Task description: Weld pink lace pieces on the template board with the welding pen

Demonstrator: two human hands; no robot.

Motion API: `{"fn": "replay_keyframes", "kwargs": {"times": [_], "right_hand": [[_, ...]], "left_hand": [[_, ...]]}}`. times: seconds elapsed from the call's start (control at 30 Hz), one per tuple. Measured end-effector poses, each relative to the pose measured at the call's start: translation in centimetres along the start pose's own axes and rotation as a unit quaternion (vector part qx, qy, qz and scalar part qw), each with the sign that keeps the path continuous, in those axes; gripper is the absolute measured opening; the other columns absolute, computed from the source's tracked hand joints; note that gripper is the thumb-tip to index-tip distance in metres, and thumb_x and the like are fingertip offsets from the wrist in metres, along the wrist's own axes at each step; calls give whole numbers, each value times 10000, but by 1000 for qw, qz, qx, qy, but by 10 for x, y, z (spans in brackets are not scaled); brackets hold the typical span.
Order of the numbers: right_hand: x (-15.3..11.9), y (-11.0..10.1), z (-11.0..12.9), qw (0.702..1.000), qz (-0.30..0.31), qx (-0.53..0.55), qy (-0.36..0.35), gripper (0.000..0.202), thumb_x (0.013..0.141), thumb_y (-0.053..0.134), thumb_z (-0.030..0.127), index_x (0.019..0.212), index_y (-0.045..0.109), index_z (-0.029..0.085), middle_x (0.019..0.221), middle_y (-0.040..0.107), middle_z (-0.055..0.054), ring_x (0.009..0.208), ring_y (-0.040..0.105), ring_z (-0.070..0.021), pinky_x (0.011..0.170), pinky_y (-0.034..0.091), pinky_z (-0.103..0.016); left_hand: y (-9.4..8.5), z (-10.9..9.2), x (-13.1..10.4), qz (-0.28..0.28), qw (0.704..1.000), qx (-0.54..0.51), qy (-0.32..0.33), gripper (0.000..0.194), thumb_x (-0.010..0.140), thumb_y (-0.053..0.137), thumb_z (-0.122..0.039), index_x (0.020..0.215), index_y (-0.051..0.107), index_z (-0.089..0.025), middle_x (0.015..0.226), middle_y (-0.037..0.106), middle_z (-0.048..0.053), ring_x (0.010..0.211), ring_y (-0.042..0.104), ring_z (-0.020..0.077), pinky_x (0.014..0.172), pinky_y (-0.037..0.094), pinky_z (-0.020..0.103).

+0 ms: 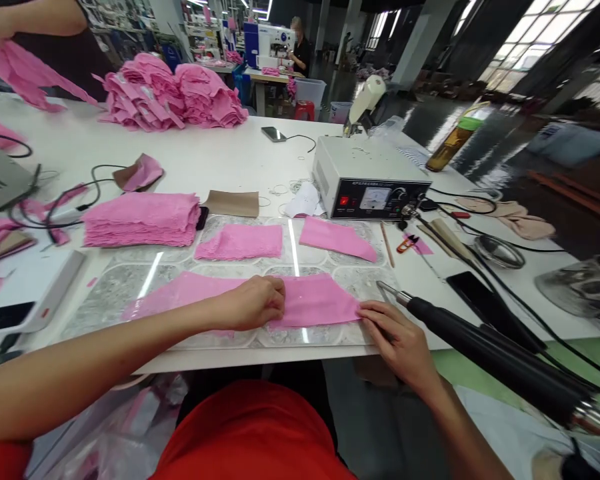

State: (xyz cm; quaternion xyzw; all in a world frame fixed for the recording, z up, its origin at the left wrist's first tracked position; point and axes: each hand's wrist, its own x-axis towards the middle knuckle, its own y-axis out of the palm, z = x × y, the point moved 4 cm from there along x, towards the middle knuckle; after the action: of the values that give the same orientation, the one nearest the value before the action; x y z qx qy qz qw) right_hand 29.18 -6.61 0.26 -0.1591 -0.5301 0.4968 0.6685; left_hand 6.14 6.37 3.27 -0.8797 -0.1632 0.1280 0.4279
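A pink fabric piece (315, 303) lies spread on the grey marble-patterned board (365, 337) in front of me. My right hand (400, 340) pinches its right corner between thumb and fingers. My left hand (260, 303) is closed on the fabric near its middle, fingers curled down; the fingertips are partly hidden. A thinner-looking stretch of pink fabric (180, 297) runs out to the left under my left forearm. Just beyond lie a small pink stack (240, 241) and a pink cut piece (337, 239). A black-handled tool with a pointed metal tip (480, 347) rests beside my right hand.
Behind the board stands a control box (380, 193) with a dial, its cables trailing right. Orange snips (407, 243), a dark phone (490, 307) and a glass jar (580, 287) lie to the right. Left is a thick pink fabric stack (140, 220). Another person's arm (40, 17) holds pink fabric.
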Motion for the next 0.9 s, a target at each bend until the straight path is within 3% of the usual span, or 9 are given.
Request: {"fn": "replay_keyframes", "kwargs": {"times": [0.43, 0.6, 0.73, 0.9], "right_hand": [[-4, 2, -7, 1000, -6, -9, -25, 161, 888, 549, 226, 968, 688, 247, 1007, 706, -31, 907, 693, -168, 807, 566, -300], [-4, 3, -8, 1000, -5, -6, -13, 162, 886, 546, 235, 956, 691, 255, 1002, 711, -32, 911, 693, -180, 803, 569, -315], [-5, 4, -9, 1000, -7, -4, -12, 159, 886, 548, 244, 956, 691, 251, 998, 711, -36, 910, 693, -182, 815, 569, -322], [-4, 4, -8, 1000, -14, 1, -15, 150, 882, 557, 224, 953, 688, 242, 988, 708, -37, 908, 691, -173, 821, 569, -310]], "left_hand": [[2, 0, 0, 16, 1000, -4, -9, 164, 804, 591, -53, 694, 677, -139, 840, 601, 30, 776, 564, 131, 744, 437, 235], [-5, 1, -7, 44, 999, -26, 14, 104, 780, 650, -64, 790, 689, -160, 918, 625, 27, 846, 588, 136, 753, 440, 217], [-10, -2, -14, 75, 996, -23, 48, 221, 735, 717, -74, 924, 678, -181, 1048, 626, 44, 955, 596, 173, 818, 438, 247], [-5, -3, -16, 56, 995, 43, 74, 181, 758, 732, -134, 923, 669, -175, 1019, 630, 61, 956, 589, 198, 843, 421, 292]]}}
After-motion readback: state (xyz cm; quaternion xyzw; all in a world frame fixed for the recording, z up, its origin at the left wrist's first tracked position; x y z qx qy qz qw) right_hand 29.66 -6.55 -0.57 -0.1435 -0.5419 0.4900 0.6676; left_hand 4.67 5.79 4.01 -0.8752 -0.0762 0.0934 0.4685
